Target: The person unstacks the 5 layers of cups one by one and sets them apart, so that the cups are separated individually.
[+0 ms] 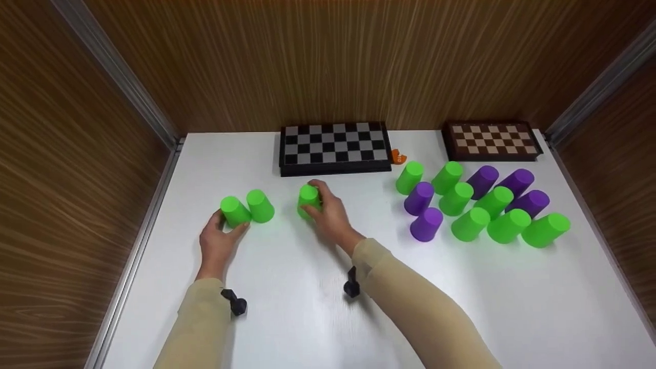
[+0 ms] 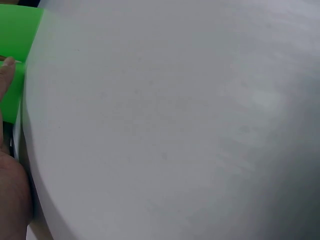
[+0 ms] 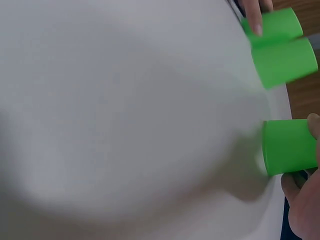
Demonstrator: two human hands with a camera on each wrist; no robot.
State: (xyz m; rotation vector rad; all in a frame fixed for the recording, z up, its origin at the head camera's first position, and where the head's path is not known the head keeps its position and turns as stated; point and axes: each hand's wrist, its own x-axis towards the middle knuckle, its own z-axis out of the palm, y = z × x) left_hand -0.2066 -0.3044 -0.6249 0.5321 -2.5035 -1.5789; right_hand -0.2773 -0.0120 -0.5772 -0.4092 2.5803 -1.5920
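On the left of the white table, my left hand (image 1: pixel 217 245) grips an upside-down green cup (image 1: pixel 235 211) between thumb and fingers. A second green cup (image 1: pixel 261 206) stands close against its right side. My right hand (image 1: pixel 330 215) holds another upside-down green cup (image 1: pixel 308 200) a short way to the right, in front of the black chessboard. In the right wrist view this held cup (image 3: pixel 289 146) has its rim at or just over the table; I cannot tell which. The left wrist view shows only the left thumb (image 2: pixel 7 75) on green plastic.
Several upside-down green cups (image 1: pixel 471 224) and purple cups (image 1: pixel 426 224) stand grouped on the right. At the back lie a black-and-grey chessboard (image 1: pixel 335 146), a small orange piece (image 1: pixel 398 157) and a brown chessboard (image 1: pixel 492 139). Wood-grain walls (image 1: pixel 318 61) enclose the table.
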